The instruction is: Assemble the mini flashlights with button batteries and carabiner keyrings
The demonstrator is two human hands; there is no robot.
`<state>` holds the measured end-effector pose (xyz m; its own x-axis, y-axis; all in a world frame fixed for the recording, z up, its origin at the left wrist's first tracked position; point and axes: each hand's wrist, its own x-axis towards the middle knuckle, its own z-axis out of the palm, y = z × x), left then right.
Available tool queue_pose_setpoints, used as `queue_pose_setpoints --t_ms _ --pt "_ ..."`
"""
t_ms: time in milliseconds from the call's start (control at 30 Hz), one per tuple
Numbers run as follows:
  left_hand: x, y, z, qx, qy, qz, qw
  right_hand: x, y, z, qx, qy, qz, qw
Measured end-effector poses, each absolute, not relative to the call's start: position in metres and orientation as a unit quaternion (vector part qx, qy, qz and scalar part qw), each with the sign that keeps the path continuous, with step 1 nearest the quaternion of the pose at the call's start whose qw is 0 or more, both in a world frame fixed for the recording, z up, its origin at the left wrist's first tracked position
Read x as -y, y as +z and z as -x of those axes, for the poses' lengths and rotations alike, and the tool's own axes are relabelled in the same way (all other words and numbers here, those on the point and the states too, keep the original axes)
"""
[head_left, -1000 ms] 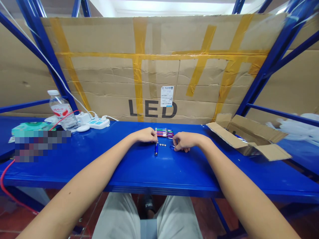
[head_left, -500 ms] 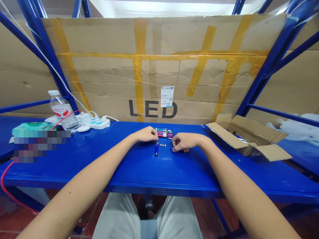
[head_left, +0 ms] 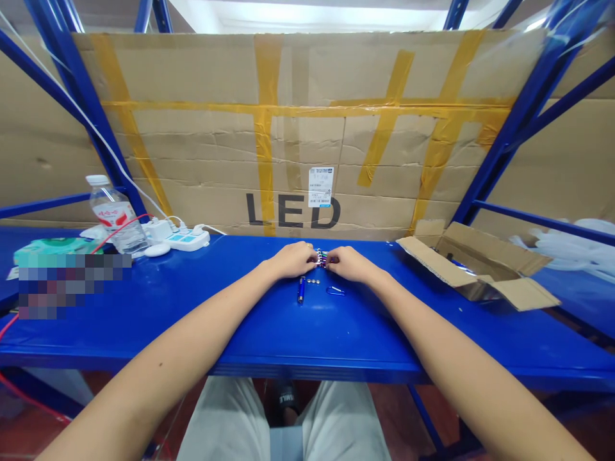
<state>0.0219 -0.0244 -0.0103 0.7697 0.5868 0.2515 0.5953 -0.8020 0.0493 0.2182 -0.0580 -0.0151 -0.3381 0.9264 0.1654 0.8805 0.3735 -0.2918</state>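
Both my hands meet at a small row of coloured pen-shaped lights point(head_left: 321, 257) lying on the blue shelf top point(head_left: 269, 320). My left hand point(head_left: 294, 260) has its fingers curled against the left end of the row. At the right end my right hand point(head_left: 346, 263) pinches with curled fingers. What each finger grips is too small to make out. Just in front of the hands lie a blue pen-light body point(head_left: 300, 289), three small button cells point(head_left: 314, 280) and a blue clip point(head_left: 335, 291), all untouched.
An open cardboard box point(head_left: 480, 266) lies at the right. At the left stand a water bottle point(head_left: 115, 214), a white power strip point(head_left: 185, 238) with plugs and a green pack point(head_left: 50, 244). A taped cardboard sheet marked LED point(head_left: 293, 128) closes the back.
My right hand left the blue clip on the shelf and moved up-left to the row of pen-lights. My left hand slid right to the row's other end.
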Motion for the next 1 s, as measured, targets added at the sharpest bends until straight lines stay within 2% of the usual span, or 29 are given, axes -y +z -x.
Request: queue_pose_setpoints --t_ms 200,333,467,533,633,733,833,933,1000 --pt "0.023 -0.011 -0.023 0.339 -0.11 0.934 -0.003 0.057 -0.017 -0.216 0.829 0.098 0.531 0.142" --pt "0.021 -0.012 -0.022 0.337 -0.108 0.935 -0.008 0.059 -0.018 -0.211 0.844 0.061 0.517 0.131" --pt "0.026 -0.009 -0.019 0.327 -0.171 0.929 0.029 0.061 -0.016 -0.21 0.841 0.035 0.508 0.183" --pt "0.03 -0.007 -0.017 0.323 -0.219 0.92 0.032 0.061 -0.014 -0.211 0.829 0.081 0.502 0.234" --pt "0.036 -0.003 -0.013 0.319 -0.251 0.914 -0.002 0.062 -0.012 -0.212 0.795 0.214 0.479 0.305" --pt "0.038 -0.003 -0.01 0.29 -0.257 0.922 -0.023 0.063 -0.011 -0.21 0.76 0.296 0.47 0.338" --pt "0.037 -0.004 -0.01 0.265 -0.262 0.928 -0.027 0.065 -0.01 -0.208 0.771 0.269 0.489 0.305" --pt "0.037 -0.006 -0.01 0.267 -0.259 0.928 -0.035 0.064 -0.011 -0.208 0.812 0.178 0.488 0.268" --pt "0.038 -0.006 -0.011 0.271 -0.259 0.926 -0.041 0.063 -0.013 -0.209 0.824 0.129 0.479 0.276"
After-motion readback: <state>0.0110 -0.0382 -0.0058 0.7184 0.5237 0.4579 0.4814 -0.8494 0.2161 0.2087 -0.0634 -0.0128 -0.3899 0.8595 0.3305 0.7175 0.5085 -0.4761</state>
